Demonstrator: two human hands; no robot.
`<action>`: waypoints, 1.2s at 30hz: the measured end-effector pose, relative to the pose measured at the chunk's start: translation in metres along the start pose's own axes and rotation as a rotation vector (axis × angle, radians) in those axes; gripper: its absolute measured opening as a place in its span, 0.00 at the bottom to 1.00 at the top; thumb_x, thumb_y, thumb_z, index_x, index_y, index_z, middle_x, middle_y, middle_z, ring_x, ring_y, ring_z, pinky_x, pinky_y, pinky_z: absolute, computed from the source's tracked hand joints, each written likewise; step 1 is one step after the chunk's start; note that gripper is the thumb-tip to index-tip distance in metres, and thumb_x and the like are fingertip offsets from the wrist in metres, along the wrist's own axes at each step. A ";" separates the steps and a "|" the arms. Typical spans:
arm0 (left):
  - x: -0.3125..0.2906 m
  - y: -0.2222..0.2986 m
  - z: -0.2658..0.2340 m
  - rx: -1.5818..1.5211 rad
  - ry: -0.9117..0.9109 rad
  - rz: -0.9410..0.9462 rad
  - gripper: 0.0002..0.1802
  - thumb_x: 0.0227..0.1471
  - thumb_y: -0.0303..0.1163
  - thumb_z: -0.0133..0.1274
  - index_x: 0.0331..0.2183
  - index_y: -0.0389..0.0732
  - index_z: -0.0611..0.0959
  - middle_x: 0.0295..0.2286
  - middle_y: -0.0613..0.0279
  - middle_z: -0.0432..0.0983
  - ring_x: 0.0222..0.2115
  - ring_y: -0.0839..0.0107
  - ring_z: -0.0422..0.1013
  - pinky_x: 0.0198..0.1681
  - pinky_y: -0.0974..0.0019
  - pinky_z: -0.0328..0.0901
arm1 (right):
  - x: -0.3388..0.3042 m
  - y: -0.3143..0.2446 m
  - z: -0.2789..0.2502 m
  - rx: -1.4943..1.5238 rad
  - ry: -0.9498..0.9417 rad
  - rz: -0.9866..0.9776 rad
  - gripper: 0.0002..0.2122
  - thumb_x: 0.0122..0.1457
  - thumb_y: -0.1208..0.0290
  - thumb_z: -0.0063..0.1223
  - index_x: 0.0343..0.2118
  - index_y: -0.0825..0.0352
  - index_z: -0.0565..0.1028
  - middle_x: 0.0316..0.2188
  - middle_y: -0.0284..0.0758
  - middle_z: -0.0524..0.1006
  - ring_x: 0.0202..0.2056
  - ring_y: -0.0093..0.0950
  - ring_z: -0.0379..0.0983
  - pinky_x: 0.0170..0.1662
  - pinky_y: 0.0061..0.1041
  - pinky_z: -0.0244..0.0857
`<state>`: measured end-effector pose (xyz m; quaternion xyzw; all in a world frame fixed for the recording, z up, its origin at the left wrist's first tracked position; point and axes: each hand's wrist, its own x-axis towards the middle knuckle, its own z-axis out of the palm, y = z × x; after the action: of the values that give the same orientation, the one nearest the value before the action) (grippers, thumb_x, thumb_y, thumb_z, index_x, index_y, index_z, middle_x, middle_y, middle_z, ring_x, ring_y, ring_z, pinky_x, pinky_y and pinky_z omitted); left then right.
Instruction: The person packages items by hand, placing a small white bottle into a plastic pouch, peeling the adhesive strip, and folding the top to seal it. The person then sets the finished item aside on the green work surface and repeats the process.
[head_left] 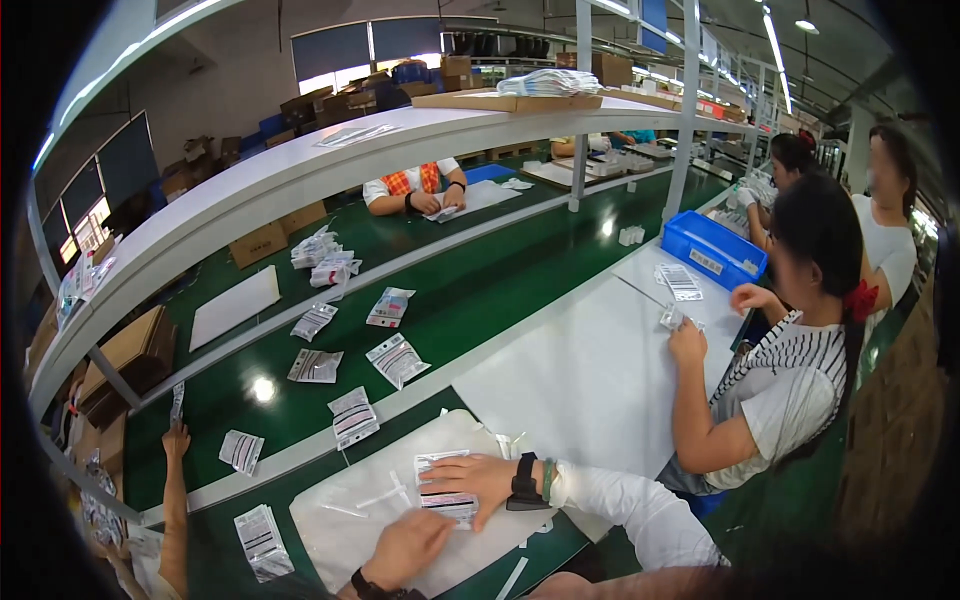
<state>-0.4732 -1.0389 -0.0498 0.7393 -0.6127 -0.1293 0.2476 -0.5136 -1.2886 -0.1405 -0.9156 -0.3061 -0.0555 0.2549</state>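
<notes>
My right hand (pixel 475 485) lies flat with its fingers spread over a white printed packet (pixel 447 464), pressing it on a pale work sheet (pixel 330 490). A dark watch and a white sleeve show on that arm. My left hand (pixel 412 545) is curled beside the packet's lower edge, fingers together and slightly blurred; whatever they hold is hidden. Thin white strips (pixel 385 494) lie on the sheet to the left of the packet. A stack of printed packets (pixel 263 541) rests to the left of the sheet.
Several printed packets (pixel 398 360) lie scattered on the green conveyor belt (pixel 500 290). At right a co-worker (pixel 765 390) handles a small packet near a blue bin (pixel 714 248). A co-worker's hand (pixel 176 440) reaches in at left. A white shelf (pixel 230 185) crosses overhead.
</notes>
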 end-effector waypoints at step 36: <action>0.068 -0.011 0.045 0.708 0.077 -0.062 0.17 0.44 0.33 0.54 0.41 0.49 0.81 0.40 0.71 0.76 0.38 0.68 0.74 0.37 0.65 0.71 | -0.025 -0.009 -0.026 0.153 0.060 0.186 0.61 0.29 0.53 0.76 0.68 0.64 0.48 0.63 0.46 0.60 0.64 0.43 0.55 0.64 0.38 0.52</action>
<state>-0.4716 -1.1128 -0.0854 0.8018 -0.5871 0.1115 -0.0051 -0.5371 -1.3089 -0.1203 -0.9159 -0.2156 -0.0354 0.3369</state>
